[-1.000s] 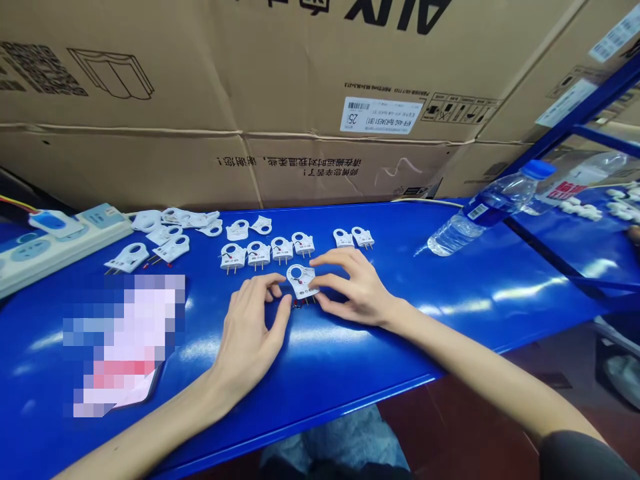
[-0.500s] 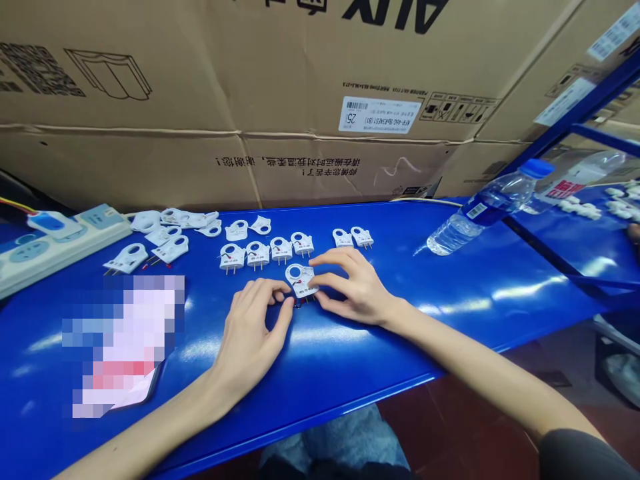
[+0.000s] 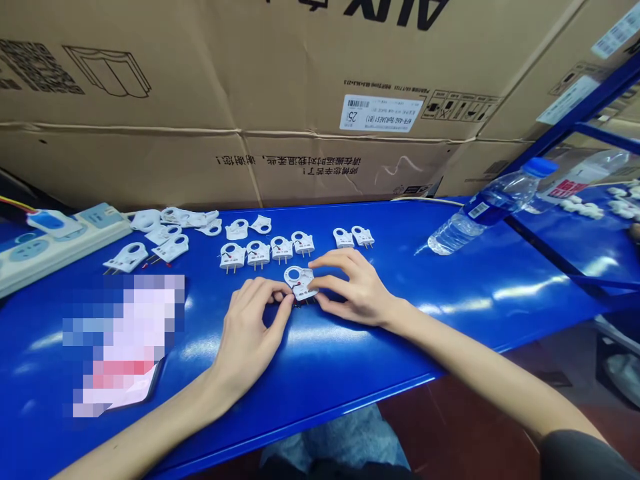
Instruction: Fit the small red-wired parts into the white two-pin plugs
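White plug piece (image 3: 299, 282) sits on the blue table (image 3: 475, 293) just below a row of plugs (image 3: 267, 253), pinched between both hands, left hand (image 3: 250, 333) and right hand (image 3: 353, 287) fingertips curled around its edges.

A pixelated patch (image 3: 123, 343) hides what is perhaps a phone on the bench (image 3: 475, 293).

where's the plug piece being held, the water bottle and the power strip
plug piece (image 3: 300, 281), head view, on its white face below the round hole
water bottle (image 3: 483, 207), head view, mid body
power strip (image 3: 30, 257), head view, top face
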The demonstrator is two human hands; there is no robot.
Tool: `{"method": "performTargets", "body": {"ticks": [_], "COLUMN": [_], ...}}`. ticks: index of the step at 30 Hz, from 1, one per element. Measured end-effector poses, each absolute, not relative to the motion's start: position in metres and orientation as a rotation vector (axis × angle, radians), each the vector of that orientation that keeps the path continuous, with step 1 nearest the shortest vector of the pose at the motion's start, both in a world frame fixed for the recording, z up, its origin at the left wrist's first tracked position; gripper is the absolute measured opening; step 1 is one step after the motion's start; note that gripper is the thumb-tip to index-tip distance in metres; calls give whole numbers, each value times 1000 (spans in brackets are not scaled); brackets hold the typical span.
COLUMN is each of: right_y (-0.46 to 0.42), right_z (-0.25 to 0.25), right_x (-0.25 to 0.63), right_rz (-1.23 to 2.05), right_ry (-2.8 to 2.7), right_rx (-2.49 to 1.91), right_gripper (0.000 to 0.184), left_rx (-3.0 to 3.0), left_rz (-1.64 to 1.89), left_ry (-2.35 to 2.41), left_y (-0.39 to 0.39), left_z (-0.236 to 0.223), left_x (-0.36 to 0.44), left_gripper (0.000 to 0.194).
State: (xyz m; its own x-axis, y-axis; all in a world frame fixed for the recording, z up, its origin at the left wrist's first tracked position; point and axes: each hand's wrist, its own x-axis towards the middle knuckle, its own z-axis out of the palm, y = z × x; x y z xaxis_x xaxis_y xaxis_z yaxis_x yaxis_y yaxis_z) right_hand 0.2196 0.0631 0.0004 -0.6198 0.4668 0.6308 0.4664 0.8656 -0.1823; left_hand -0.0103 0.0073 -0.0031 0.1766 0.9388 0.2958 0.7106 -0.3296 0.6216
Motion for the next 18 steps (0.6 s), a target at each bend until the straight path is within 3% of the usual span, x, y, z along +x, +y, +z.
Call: {"method": "performTargets", "body": {"ticks": [18], "right_y": [65], "right_z": [0], "right_x": [221], "right_rz": [-51], "right_ry": [-2302], "right_rx": [-783], "right_gripper": [11], "left_rx": [2145], "left_rz": [1017], "left_ry": [1546], "left_y": [7], "left_z": [-3], "left_x": [-8], "left_gripper": [11]}}
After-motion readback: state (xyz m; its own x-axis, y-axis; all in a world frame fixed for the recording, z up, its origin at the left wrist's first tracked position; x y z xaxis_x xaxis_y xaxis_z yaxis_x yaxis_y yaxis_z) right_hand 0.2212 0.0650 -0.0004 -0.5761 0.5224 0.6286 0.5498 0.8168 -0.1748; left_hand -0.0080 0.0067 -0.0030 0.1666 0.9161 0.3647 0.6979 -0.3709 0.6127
